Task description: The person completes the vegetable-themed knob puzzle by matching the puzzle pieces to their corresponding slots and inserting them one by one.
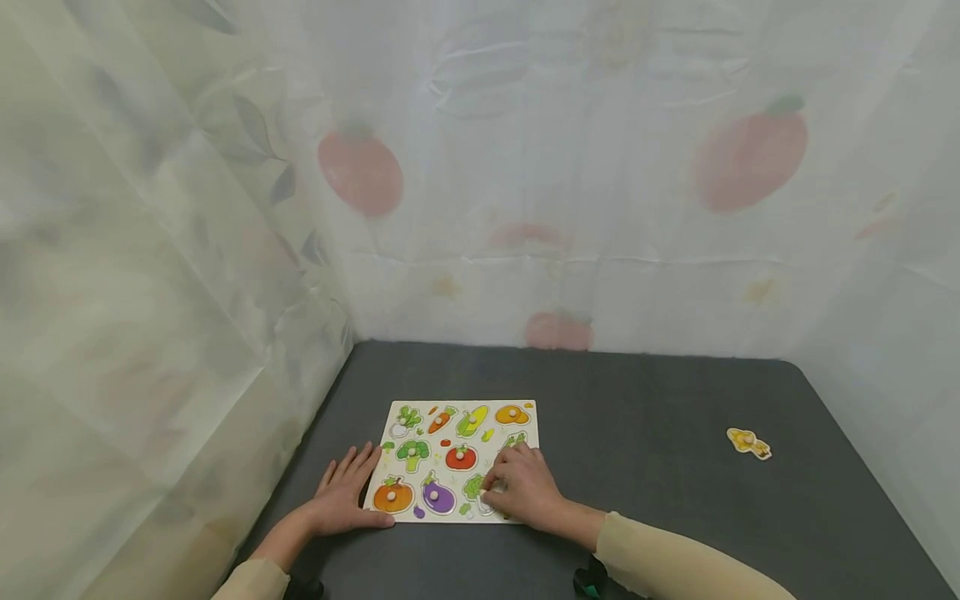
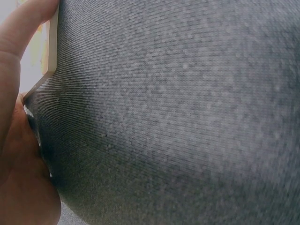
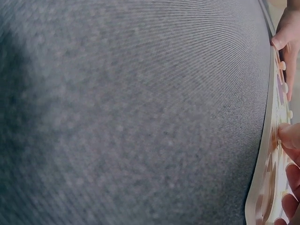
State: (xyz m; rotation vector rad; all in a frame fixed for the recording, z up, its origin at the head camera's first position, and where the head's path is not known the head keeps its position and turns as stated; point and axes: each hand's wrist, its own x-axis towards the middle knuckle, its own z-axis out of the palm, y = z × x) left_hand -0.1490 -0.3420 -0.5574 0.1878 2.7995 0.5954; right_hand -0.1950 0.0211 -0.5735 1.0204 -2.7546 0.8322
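Note:
A pale wooden vegetable puzzle board (image 1: 442,477) lies on the dark table, with knobbed pieces such as the pumpkin (image 1: 392,496), eggplant (image 1: 438,495), tomato (image 1: 461,457) and broccoli (image 1: 412,452) in it. My left hand (image 1: 347,493) rests at the board's left edge, fingers spread, thumb along the near corner. Over the lower right part of the board, my right hand (image 1: 527,487) pinches a green-and-white vegetable piece (image 1: 474,486) between thumb and fingers. The hand partly hides this piece. In the right wrist view, the thumb (image 3: 288,135) is close over the board.
A yellow-brown ginger-like piece (image 1: 748,443) lies alone on the table (image 1: 645,433), far to the right of the board. Pale printed curtains (image 1: 465,300) hang behind the table and along both sides.

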